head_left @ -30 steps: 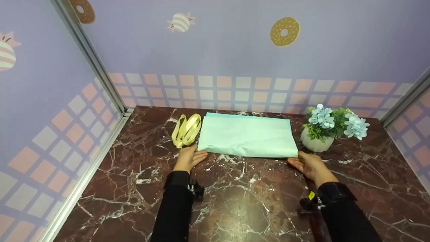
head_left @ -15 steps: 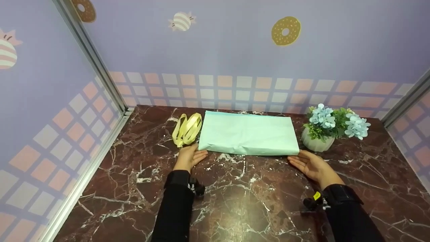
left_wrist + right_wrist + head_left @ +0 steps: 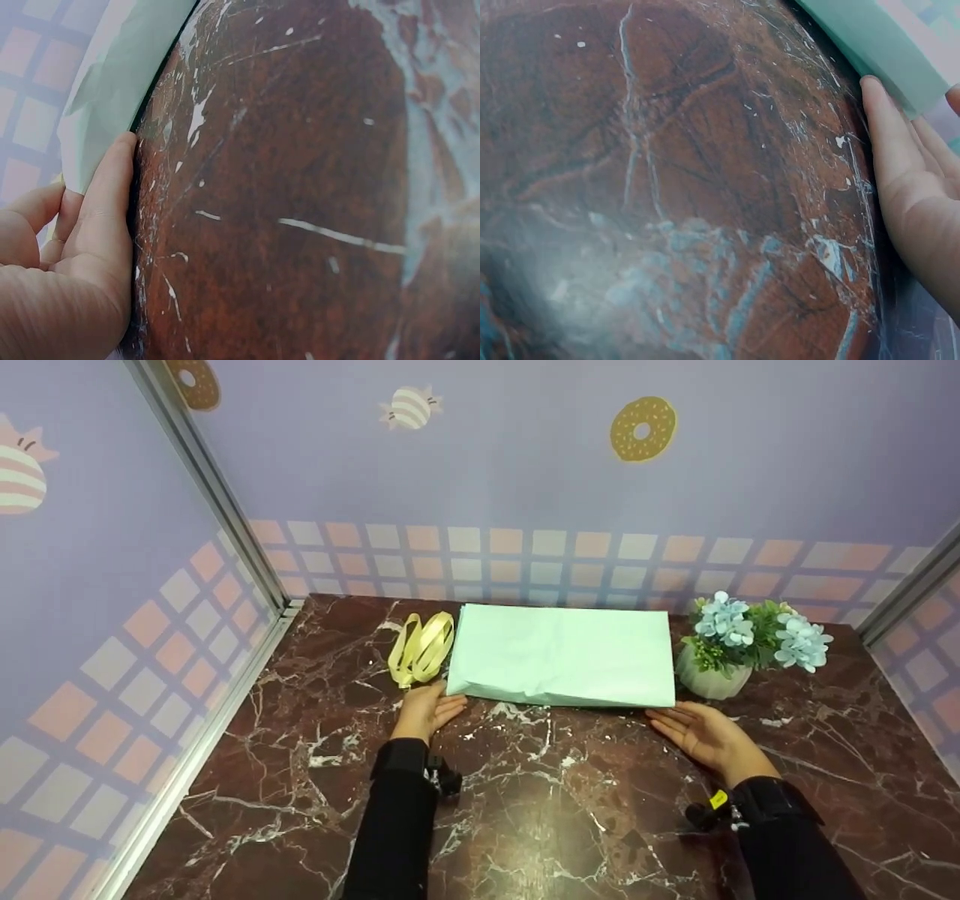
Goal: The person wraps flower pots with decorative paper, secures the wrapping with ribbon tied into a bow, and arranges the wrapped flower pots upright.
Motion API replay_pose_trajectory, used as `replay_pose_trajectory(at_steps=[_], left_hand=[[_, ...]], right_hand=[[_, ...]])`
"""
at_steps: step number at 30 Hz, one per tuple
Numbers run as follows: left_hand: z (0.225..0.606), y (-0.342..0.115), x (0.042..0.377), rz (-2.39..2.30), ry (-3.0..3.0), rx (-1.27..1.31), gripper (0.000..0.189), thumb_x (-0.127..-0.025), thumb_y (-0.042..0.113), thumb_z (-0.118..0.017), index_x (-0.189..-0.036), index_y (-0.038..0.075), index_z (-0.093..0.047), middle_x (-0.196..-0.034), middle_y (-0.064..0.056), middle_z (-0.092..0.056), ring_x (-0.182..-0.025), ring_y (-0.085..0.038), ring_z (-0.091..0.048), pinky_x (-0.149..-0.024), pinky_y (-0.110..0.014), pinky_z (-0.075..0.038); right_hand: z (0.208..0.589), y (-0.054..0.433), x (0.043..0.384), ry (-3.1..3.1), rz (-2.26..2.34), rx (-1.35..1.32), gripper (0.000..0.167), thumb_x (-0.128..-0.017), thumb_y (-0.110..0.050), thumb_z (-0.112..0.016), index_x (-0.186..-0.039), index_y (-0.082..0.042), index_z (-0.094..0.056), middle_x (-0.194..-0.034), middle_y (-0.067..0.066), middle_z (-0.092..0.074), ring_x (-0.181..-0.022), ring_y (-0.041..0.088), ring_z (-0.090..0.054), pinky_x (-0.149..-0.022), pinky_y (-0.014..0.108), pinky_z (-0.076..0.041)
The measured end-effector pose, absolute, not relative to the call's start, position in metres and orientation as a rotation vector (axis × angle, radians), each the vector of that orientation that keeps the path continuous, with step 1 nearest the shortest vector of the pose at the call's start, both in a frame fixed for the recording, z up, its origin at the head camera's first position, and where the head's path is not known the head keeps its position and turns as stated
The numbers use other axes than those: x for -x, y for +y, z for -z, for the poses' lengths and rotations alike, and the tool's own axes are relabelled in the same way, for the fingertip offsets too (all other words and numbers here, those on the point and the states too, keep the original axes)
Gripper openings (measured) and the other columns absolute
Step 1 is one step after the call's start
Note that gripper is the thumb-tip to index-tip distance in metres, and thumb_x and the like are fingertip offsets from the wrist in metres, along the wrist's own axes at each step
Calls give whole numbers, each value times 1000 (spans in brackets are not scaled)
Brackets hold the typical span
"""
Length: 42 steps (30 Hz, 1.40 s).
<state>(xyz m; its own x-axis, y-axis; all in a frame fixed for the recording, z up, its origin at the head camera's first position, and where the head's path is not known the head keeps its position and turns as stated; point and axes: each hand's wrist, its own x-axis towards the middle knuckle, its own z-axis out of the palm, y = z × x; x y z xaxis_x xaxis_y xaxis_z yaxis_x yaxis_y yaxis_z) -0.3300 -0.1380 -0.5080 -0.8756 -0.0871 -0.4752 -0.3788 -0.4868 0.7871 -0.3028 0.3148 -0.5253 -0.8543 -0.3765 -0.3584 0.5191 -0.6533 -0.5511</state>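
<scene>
Head view: left hand (image 3: 421,712) and right hand (image 3: 712,737) each pinch a corner of the folded sheet (image 3: 566,652), fingers fairly straight. Between them it looks light, soft, easily creased; best held at both corners.

Nothing legible anywhere, and one yellow label (image 3: 718,799) that won't give up its wording!
There it sits, out at four o'clock from the centre of the head view, a bright little tab on the black wrist camera (image 3: 702,816), just beside the right cuff (image 3: 772,801) and at about six o'clock from the right hand (image 3: 716,741). It's tilted, this one, its top leaning toward one o'clock, and any marks it bears are too small and blurred to call: no word, no number, no brand, and neither wrist view offers a single readable character!
</scene>
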Motion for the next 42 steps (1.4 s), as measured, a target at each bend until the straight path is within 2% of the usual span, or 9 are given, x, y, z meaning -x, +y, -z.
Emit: replay_pose_trajectory(at_steps=[11,18,26,31,36,37,38,40,42], left_hand=[[506,-143,333,-2443,1417,695,43,-103,8,-47,-139,-11,-38,-130,-39,-48,-121,-45,-51,-95,-41,-50],[505,-156,339,-2313,1403,696,47,-101,9,-52,-144,-4,-39,-133,-37,-48,-123,-42,-51,-94,-40,-51],[508,-175,340,-2127,1499,548,46,-100,3,-52,-142,-9,-38,-125,-34,-56,-111,-39,-61,-93,-40,-51],[512,-181,339,-2006,1599,432,41,-95,-9,-54,-135,-13,-47,-113,-26,-64,-98,-34,-68,-93,-41,-52],[513,-184,338,-1875,1724,247,37,-90,-11,-60,-127,-13,-56,-109,-13,-66,-92,-22,-68,-87,-34,-55],[513,-186,338,-1831,1781,204,35,-91,-8,-61,-126,-11,-58,-97,-7,-66,-81,-15,-67,-79,-28,-56],[512,-187,337,-1794,1819,183,36,-90,-7,-62,-126,-10,-59,-98,-6,-65,-79,-12,-65,-76,-25,-56],[509,-189,337,-1739,1876,161,37,-90,-6,-64,-126,-8,-60,-104,-6,-63,-82,-10,-63,-74,-22,-54],[506,-191,337,-1703,1922,148,39,-90,-6,-63,-128,-7,-59,-116,-12,-61,-92,-14,-63,-79,-23,-54]], right_hand=[[533,323,307,881,2399,-83,35,-105,0,-28,-116,5,-61,-122,21,-61,-119,34,-57,-113,41,-29],[538,331,308,885,2332,110,38,-104,3,-26,-122,6,-60,-127,21,-59,-124,33,-52,-113,44,-26],[536,339,314,997,2224,248,47,-102,10,-21,-126,-1,-60,-131,18,-57,-125,31,-52,-113,44,-26],[535,342,314,1116,2152,274,51,-98,17,-25,-126,-6,-62,-129,15,-59,-122,28,-55,-110,40,-33],[534,343,310,1395,2058,258,46,-96,17,-38,-130,-7,-57,-131,9,-57,-120,23,-57,-104,35,-42],[533,343,310,1472,2019,249,46,-96,15,-42,-135,-6,-53,-136,11,-52,-123,24,-54,-103,34,-43],[533,343,310,1548,1975,244,48,-96,13,-45,-141,-5,-47,-143,15,-46,-129,26,-47,-102,33,-44],[531,342,312,1651,1894,226,58,-96,9,-50,-151,-2,-32,-155,21,-24,-141,30,-28,-101,29,-44],[529,341,314,1711,1835,212,67,-96,6,-52,-153,2,-17,-160,22,-2,-146,34,-6,-101,26,-44]])
